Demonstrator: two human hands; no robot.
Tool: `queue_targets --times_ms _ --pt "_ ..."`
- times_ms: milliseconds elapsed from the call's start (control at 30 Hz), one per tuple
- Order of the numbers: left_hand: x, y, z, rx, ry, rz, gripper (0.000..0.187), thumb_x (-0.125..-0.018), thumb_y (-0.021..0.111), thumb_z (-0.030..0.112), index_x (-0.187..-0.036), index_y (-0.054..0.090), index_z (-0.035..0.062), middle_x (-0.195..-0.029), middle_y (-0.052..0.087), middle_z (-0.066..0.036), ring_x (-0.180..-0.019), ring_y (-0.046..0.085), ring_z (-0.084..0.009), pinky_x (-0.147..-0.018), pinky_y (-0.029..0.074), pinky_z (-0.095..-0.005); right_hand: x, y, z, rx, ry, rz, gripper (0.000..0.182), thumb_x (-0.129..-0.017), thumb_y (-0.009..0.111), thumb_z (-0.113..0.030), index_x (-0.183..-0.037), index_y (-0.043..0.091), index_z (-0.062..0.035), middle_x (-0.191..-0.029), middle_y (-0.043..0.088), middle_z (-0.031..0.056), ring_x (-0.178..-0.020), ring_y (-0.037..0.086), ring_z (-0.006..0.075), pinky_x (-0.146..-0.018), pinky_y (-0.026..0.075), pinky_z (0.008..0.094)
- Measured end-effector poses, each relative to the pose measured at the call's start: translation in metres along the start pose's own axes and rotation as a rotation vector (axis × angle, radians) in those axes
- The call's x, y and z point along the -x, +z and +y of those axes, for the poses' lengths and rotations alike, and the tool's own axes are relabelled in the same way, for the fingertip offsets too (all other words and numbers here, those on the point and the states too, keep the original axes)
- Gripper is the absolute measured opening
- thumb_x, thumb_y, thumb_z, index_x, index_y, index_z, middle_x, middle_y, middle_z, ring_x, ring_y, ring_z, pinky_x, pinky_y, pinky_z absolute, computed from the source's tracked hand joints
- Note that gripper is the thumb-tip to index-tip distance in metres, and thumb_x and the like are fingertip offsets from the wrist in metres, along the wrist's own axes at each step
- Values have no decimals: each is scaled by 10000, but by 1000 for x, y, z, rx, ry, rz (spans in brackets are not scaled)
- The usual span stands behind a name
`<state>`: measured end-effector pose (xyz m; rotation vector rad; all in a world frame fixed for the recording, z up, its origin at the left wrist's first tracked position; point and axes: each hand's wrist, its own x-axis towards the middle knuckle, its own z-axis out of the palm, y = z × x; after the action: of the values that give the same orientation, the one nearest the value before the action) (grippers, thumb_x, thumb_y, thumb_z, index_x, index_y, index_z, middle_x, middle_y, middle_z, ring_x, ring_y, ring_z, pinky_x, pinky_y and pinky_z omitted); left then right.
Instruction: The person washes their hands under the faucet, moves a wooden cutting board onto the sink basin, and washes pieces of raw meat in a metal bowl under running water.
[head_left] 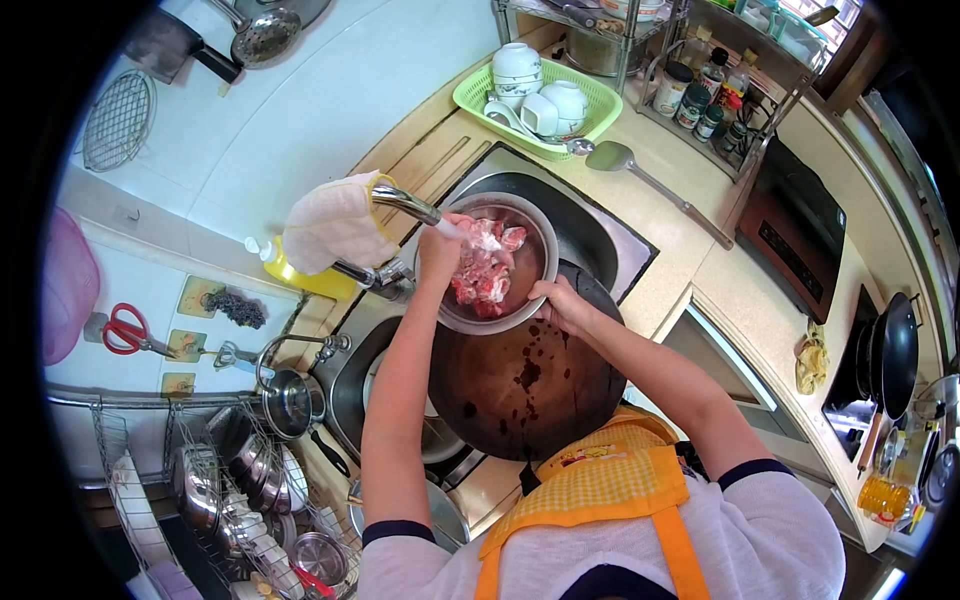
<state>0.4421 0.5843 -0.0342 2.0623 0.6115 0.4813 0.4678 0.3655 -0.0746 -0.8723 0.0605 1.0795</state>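
Observation:
A metal bowl [543,235] with pieces of raw red meat [487,270] is held over the sink, under the curved tap [410,205], and water runs onto the meat. My right hand [565,305] grips the bowl's near right rim, thumb on top. At the bowl's left side, my left hand [440,255] reaches over the rim beside the stream; its fingers are partly hidden by water and meat. Just below the bowl lies a round dark brown board [530,375] with wet spots.
A double sink [625,240] surrounds the bowl. Behind it stands a green basket [600,110] of white bowls. A spatula [660,185] rests on the right counter, near an induction cooker [795,225]. Dish soap [310,275] stands left of the tap; a dish rack [200,430] is lower left.

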Motion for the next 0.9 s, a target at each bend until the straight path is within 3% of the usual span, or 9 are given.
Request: queue_targets --times_ms 133,233,333,467,600,633,733,867,900 --pt "3 5 -10 116 4 8 276 -712 652 141 -977 608 78 -833 623 -138 -772 607 -282 -699 466 -347 3 3 -4 -2 -10 -36 377 -732 502 24 -1080 368 79 -1009 537 184 -841 600 281 -750 524 429" --pt "26 23 5 -236 462 -20 384 -698 663 91 -1063 545 100 -901 585 -155 -816 590 -311 -720 459 -363 7 10 -6 6 -11 83 354 -732 504 25 -1054 370 83 -991 539 187 -837 601 283 -747 523 436" --pt "29 21 20 -381 234 -184 444 -666 703 76 -1070 519 74 -880 566 -119 -823 582 -275 -716 454 -354 1 4 -3 -15 -2 40 338 -731 510 26 -1032 366 81 -970 538 186 -817 603 283 -733 526 441" --pt "14 9 7 -286 98 -254 271 -727 640 72 -989 570 73 -780 591 -81 -744 594 -179 -662 465 -298 2 4 -4 -22 -8 13 340 -729 518 27 -1026 361 72 -948 535 181 -790 603 278 -716 531 443" --pt "9 -2 4 70 58 -203 222 -799 566 122 -1007 605 57 -754 629 -75 -639 590 -166 -613 470 -295 3 4 -4 1 18 13 425 -716 515 21 -1087 310 43 -1013 490 175 -860 575 285 -724 525 461" --pt "11 -6 8 219 -62 -340 289 -804 561 124 -1081 576 41 -841 631 -86 -712 593 -173 -658 471 -293 2 3 -4 9 37 7 469 -711 512 17 -1121 284 31 -1052 468 175 -903 560 291 -730 521 471" --pt "22 8 11 256 203 -380 327 -805 565 127 -1123 554 50 -967 610 -131 -815 584 -170 -735 456 -284 5 6 -6 -17 10 -16 479 -707 514 15 -1130 290 32 -1068 461 173 -915 555 283 -728 522 463" --pt "59 12 38 -534 463 -347 459 -704 665 96 -1117 466 71 -995 539 -117 -913 537 -277 -830 428 -376 5 6 -9 4 9 -21 484 -701 517 17 -1128 291 30 -1052 450 166 -905 551 277 -726 523 462" --pt "71 13 56 -561 409 -353 381 -688 650 43 -1007 465 138 -949 509 -126 -1032 451 -338 -835 417 -438 3 3 -6 -3 8 -37 485 -700 518 17 -1128 291 31 -1045 448 164 -899 551 275 -725 523 462"
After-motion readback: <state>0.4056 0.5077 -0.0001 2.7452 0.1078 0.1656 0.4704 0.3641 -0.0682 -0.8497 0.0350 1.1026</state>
